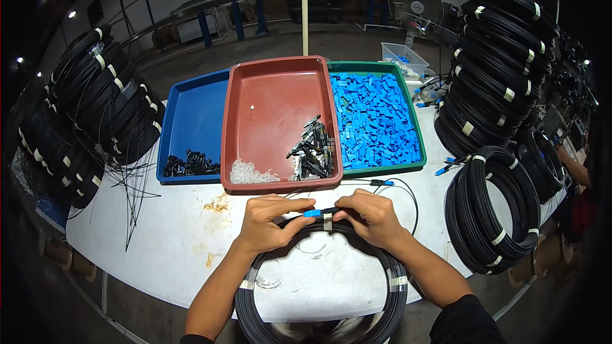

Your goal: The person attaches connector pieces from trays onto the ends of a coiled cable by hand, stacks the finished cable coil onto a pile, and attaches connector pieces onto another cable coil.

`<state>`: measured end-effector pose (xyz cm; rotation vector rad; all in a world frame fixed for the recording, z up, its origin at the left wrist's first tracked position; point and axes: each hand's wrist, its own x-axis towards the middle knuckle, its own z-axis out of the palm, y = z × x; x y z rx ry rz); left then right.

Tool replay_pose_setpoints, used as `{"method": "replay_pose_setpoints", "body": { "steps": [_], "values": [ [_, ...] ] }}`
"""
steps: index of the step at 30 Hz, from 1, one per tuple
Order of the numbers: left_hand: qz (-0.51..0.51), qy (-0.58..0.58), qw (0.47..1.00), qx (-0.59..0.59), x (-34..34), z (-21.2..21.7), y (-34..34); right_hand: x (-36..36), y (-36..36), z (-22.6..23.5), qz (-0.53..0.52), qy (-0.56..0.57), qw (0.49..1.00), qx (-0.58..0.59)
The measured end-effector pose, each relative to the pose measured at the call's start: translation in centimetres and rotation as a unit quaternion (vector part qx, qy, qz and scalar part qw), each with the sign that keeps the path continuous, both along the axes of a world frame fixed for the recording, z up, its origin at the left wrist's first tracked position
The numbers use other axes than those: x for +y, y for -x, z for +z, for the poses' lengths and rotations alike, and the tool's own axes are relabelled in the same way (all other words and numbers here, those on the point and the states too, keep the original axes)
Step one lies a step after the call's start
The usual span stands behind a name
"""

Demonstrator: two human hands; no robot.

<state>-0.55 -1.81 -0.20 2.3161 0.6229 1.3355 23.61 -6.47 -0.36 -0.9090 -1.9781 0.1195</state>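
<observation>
Just above the top of a taped black cable coil [247, 309], both hands meet at a small cable connector. My left hand [271, 220] is closed, with thumb and forefinger pinched on its blue housing [312, 213]. My right hand [371, 218] grips the black connector body [329, 211], which lines up with the blue part; I cannot tell how deep one sits in the other. The coil lies on the white table's near edge beneath my wrists. Beyond my right hand, another cable end with a blue-tipped connector [387, 183] rests on the table.
A red tray [274, 99] with clear and black small parts overlaps a blue tray [194, 105] with black pieces and a green tray [419, 153] full of blue housings. Coil stacks stand left [108, 99] and right [491, 76]. A loose coil [456, 210] lies at right.
</observation>
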Motion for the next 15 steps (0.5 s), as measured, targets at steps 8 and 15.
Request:
{"method": "replay_pose_setpoints", "body": {
  "steps": [8,15],
  "values": [
    [-0.016,0.065,0.997,0.024,-0.21,0.15,0.17,-0.11,-0.05,0.04,0.033,0.005,0.999,0.01],
    [-0.077,0.092,0.993,0.01,0.0,0.23,0.13,-0.26,-0.12,0.16,0.042,-0.005,0.999,-0.003]
  ]
}}
